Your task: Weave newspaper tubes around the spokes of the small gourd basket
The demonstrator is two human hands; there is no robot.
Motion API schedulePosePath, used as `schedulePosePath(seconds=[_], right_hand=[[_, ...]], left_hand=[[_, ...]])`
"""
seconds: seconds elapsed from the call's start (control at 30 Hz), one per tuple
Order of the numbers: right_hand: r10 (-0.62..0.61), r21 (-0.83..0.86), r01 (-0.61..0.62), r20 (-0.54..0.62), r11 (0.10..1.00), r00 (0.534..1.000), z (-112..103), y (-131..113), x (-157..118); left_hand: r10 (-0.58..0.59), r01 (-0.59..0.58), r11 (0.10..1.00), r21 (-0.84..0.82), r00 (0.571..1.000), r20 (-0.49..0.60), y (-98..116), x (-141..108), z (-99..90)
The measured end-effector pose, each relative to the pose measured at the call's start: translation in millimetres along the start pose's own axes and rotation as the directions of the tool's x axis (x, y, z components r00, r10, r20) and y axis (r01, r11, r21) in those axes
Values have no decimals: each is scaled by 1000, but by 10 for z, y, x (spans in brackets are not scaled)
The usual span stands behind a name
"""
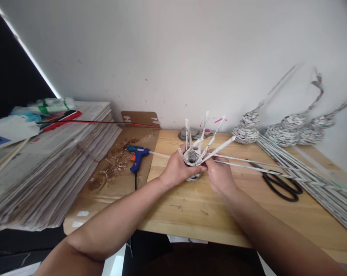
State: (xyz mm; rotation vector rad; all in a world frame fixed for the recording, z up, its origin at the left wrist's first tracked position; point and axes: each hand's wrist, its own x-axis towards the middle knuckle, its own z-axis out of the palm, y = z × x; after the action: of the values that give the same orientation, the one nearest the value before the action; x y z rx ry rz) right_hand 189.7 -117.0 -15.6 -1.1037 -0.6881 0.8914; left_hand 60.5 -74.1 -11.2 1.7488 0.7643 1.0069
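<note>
A small woven piece of rolled newspaper [193, 177] is held above the wooden table, with several paper rods sticking up and outward from its rim. My left hand [176, 166] wraps round its left side, the thumb lying across the front. At the right side of the rim my right hand [221, 174] has its fingers closed on a paper rod. Two long thin rods [248, 165] run from there to the right, over the black scissors [283, 186]. The fingertips behind the piece are partly hidden.
A blue glue gun [137, 158] lies on stained cardboard [104, 191]. Stacked newspapers [75, 153] fill the left. Woven gourd shapes [245, 130] stand along the wall at the right, near a bundle of paper rods [317, 184]. A grey cloth-like item [192, 133] lies behind my hands.
</note>
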Motion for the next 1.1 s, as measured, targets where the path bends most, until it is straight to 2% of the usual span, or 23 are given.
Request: schedulePosePath(seconds=[0.1,0.2,0.3,0.4,0.67,0.77,0.9,1.1], right_hand=[[-23,-93,26,36,995,999,-30,-43,-9],[-25,-87,30,49,996,998,-41,-32,-16],[57,-12,-57,42,998,998,-24,-9,-29],[133,30,-133,26,991,991,4,-20,-47],[107,40,-108,9,993,994,23,-56,-68],[69,11,-69,27,998,997,-4,-57,-55],[10,-87,-7,34,996,999,-53,-106,-33],[-48,-231,66,83,971,995,-77,-206,-40]], left_hand=[[8,2,990,-143,997,74,88,-7,-22],[-14,22,983,-184,999,46,128,-9,-12],[-64,61,987,-149,998,-14,116,-5,15],[-64,59,993,-106,997,-46,78,-5,39],[-76,73,997,-25,990,-115,79,-7,51],[-68,65,997,-43,996,-59,80,17,-10],[-95,114,978,-175,989,112,92,56,-110],[-171,229,930,-286,962,212,161,53,-139]])
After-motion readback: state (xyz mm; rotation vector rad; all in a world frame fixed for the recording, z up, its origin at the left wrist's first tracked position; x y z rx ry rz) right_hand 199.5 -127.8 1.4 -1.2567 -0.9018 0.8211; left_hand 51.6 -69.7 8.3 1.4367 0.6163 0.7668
